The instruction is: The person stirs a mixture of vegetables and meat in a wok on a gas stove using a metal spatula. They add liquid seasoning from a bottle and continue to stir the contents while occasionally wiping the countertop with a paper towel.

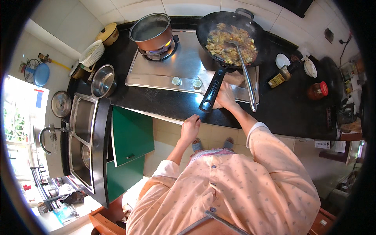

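Observation:
My right hand [226,95] is on a pale cloth [235,78] spread over the front right of the stainless gas cooktop [152,72], its fingers partly hidden by the wok handle [213,88]. Above it stands a black wok [202,35] of steaming chopped food [235,53]. A metal spatula [245,70] rests in the wok, its handle hanging out over the cooktop's front edge. My left hand [191,127] is curled by the counter's front edge, below the wok handle; no held object is clear there.
A brown saucepan [154,41] steams over a lit left burner. Left are a steel bowl [102,81], white colander [92,53], yellow lidded pot [108,33] and double sink [85,117]. Right are a seasoning bottle [279,77], white bowl [282,61] and red-lidded jar [317,90]. A green cabinet door [132,135] stands ajar.

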`<state>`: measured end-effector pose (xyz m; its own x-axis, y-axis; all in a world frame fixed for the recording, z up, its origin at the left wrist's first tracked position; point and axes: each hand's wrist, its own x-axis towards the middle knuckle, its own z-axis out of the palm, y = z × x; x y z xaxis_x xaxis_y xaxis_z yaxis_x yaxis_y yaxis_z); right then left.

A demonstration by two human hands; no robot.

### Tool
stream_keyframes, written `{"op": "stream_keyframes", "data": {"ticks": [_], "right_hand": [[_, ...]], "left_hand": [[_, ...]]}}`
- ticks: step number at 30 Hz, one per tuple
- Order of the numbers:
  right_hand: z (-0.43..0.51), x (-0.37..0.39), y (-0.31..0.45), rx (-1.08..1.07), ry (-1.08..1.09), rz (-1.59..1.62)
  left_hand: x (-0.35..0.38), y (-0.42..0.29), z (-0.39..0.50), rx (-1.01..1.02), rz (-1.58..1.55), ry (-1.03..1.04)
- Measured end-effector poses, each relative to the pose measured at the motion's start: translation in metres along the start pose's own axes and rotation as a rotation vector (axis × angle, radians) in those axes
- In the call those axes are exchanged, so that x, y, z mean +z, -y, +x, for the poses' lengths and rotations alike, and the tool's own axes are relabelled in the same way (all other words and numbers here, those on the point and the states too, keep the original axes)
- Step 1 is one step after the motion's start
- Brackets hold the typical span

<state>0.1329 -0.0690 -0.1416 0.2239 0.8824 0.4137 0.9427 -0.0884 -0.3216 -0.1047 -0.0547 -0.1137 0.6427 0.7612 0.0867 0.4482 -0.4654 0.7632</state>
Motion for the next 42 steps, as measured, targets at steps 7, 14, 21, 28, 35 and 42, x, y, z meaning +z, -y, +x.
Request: {"op": "stream_keyframes", "data": {"ticks": [7, 14, 21, 28, 35, 42], "right_hand": [[-0.069, -0.041, -0.042, 0.181, -0.011, -0.117], [0.015, -0.014, -0.029, 0.665, -0.084, 0.922], [0.127, 0.069, 0.020, 0.176, 0.229, 0.392], [0.106, 0.052, 0.011, 0.281, 0.223, 0.372], [0.021, -0.013, -0.039, 0.321, 0.137, 0.116], [-0.064, -0.035, -0.092, 0.614, 0.050, 0.026]], "left_hand": [[0.001, 0.005, 0.010, 0.057, -0.047, 0.055], [-0.006, 0.009, 0.001, -0.006, -0.078, 0.130], [-0.031, 0.010, -0.012, -0.042, -0.010, 0.171], [-0.026, 0.009, -0.004, -0.029, -0.021, 0.215], [0.006, -0.007, 0.005, 0.036, -0.010, 0.340], [0.011, -0.015, 0.015, 0.132, -0.011, 0.295]]}}
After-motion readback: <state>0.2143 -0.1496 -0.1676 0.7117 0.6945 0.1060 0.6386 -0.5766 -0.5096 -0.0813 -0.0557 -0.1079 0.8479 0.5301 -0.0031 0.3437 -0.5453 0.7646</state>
